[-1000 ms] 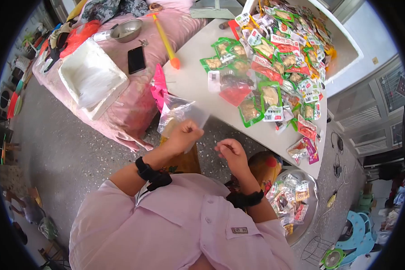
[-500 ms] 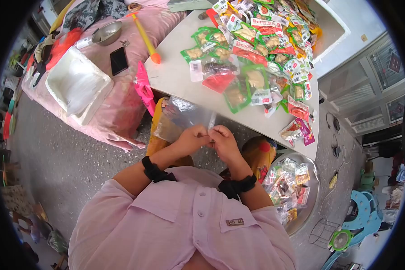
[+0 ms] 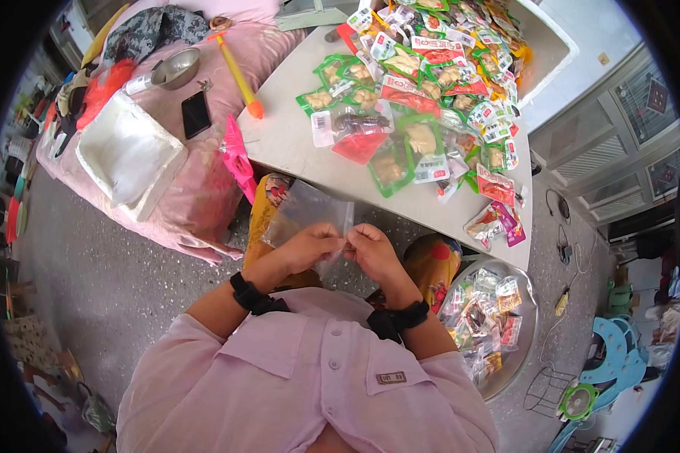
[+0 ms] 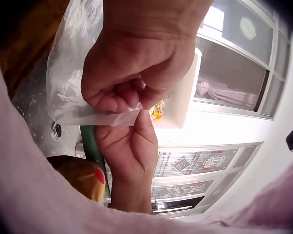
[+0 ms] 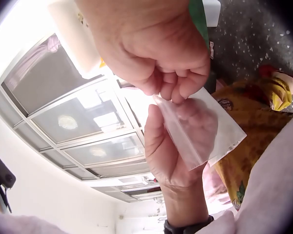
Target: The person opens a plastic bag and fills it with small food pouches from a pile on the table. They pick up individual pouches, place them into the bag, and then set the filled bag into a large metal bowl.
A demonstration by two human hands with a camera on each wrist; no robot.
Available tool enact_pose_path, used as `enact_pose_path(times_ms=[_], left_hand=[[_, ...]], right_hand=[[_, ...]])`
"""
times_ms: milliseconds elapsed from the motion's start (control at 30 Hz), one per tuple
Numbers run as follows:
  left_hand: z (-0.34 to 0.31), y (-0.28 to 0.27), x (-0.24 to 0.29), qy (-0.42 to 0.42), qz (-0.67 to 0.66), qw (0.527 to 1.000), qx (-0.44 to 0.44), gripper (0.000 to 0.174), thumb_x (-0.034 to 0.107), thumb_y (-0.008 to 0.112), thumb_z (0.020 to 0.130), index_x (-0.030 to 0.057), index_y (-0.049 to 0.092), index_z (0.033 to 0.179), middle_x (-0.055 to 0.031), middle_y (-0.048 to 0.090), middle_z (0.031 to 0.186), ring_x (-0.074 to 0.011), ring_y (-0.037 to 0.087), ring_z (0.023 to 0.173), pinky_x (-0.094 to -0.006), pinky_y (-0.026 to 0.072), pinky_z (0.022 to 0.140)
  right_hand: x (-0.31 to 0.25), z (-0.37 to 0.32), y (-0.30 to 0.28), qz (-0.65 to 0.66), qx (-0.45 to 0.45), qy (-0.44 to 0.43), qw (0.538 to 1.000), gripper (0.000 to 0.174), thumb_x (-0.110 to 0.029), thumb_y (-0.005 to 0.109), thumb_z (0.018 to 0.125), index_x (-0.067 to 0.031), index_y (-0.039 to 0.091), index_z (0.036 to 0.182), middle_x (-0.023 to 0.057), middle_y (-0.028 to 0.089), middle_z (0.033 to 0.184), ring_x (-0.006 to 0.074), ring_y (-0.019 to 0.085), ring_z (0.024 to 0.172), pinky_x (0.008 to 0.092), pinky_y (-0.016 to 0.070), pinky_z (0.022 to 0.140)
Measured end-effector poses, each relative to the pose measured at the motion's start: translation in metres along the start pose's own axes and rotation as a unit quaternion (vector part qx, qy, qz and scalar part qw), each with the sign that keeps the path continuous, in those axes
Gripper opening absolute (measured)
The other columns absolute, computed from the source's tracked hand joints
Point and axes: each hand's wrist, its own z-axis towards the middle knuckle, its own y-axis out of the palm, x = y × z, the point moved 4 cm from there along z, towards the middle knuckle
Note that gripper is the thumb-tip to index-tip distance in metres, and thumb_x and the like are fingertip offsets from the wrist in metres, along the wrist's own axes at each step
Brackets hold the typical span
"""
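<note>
A clear plastic bag (image 3: 310, 210) hangs between the person's hands, above the lap. The left hand (image 3: 307, 249) has its fingers curled round the bag's top edge. At the same edge's corner, the right hand (image 3: 373, 254) pinches with thumb and fingers, its tips close to the left ones. In the left wrist view the bag (image 4: 73, 78) spreads out beside the left hand (image 4: 136, 68). The right wrist view has the bag's edge strip (image 5: 180, 131) running from the fingertips of the right hand (image 5: 156, 53). No contents can be made out in the bag.
A white table (image 3: 279, 136) in front bears a heap of sealed food packets (image 3: 438, 83) by a white foam box (image 3: 555, 53). A metal basin (image 3: 517, 343) with packets stands at right. On the pink-covered bed (image 3: 211, 170) are an empty foam tray (image 3: 132, 155) and a phone (image 3: 196, 115).
The hands, apart one second ago, have come together at the bag's edge. The right hand has moved left and now pinches the bag. The head view has shifted slightly.
</note>
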Motion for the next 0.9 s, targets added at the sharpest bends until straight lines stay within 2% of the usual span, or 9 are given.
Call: enact_pose_path(times_ms=[200,400,500,600,700,800,900], left_hand=[[-0.003,0.004,0.005,0.032,0.169,0.984,0.048,0.005,0.010,0.052,0.079,0.0053,0.050,0.079,-0.0003,0.050,0.071,-0.0068,0.046,0.064,-0.0192,0.0373,0.058],[-0.001,0.002,0.002,0.085,0.215,0.971,0.063,0.010,0.013,0.051,0.077,0.0040,0.052,0.074,0.0000,0.049,0.066,-0.0068,0.044,0.060,-0.0204,0.0365,0.054],[-0.005,0.007,0.006,0.062,0.169,0.980,0.084,0.010,0.013,0.054,0.075,0.0039,0.052,0.072,0.0006,0.049,0.065,-0.0075,0.044,0.060,-0.0220,0.0373,0.054],[-0.007,0.011,0.010,0.097,0.219,0.965,0.109,0.011,0.014,0.056,0.074,0.0040,0.053,0.072,0.0010,0.049,0.065,-0.0081,0.045,0.061,-0.0236,0.0385,0.054],[-0.008,0.013,0.015,0.127,0.335,0.928,0.104,0.007,0.007,0.057,0.075,0.0047,0.050,0.075,0.0014,0.048,0.070,-0.0040,0.042,0.065,-0.0197,0.0359,0.057],[-0.009,0.015,0.018,0.159,0.358,0.914,0.108,0.008,0.009,0.056,0.076,0.0046,0.050,0.073,0.0013,0.047,0.068,-0.0039,0.042,0.064,-0.0200,0.0352,0.056],[-0.011,0.017,0.018,0.127,0.202,0.968,0.077,0.009,0.008,0.054,0.076,0.0046,0.048,0.071,0.0012,0.046,0.066,-0.0041,0.042,0.063,-0.0199,0.0343,0.055]], right_hand=[[0.001,-0.002,-0.002,-0.022,0.011,0.005,1.000,0.013,-0.020,0.050,0.083,-0.0065,0.053,0.084,0.0013,0.054,0.077,0.0092,0.051,0.070,0.0227,0.0439,0.062],[-0.007,-0.007,0.007,-0.031,0.010,-0.006,0.999,0.011,-0.015,0.049,0.083,-0.0041,0.053,0.083,0.0031,0.054,0.077,0.0111,0.052,0.071,0.0246,0.0456,0.062],[-0.008,-0.005,0.006,-0.008,0.019,0.000,1.000,0.010,-0.013,0.049,0.082,-0.0038,0.053,0.082,0.0035,0.054,0.077,0.0114,0.053,0.071,0.0249,0.0459,0.061],[-0.008,-0.005,0.005,-0.004,0.010,-0.002,1.000,0.009,-0.012,0.049,0.081,-0.0034,0.053,0.081,0.0038,0.054,0.078,0.0115,0.053,0.070,0.0251,0.0464,0.062],[-0.009,-0.005,0.006,-0.026,-0.006,-0.008,1.000,0.008,-0.010,0.049,0.081,-0.0031,0.053,0.080,0.0039,0.054,0.078,0.0116,0.053,0.070,0.0259,0.0470,0.064],[-0.012,-0.005,0.007,-0.060,0.006,-0.033,0.998,0.007,-0.009,0.049,0.080,-0.0028,0.053,0.080,0.0039,0.055,0.077,0.0115,0.053,0.070,0.0262,0.0469,0.063],[-0.016,-0.007,0.010,-0.050,0.010,-0.032,0.998,0.006,-0.007,0.048,0.079,-0.0029,0.052,0.079,0.0047,0.055,0.078,0.0127,0.054,0.072,0.0272,0.0468,0.062]])
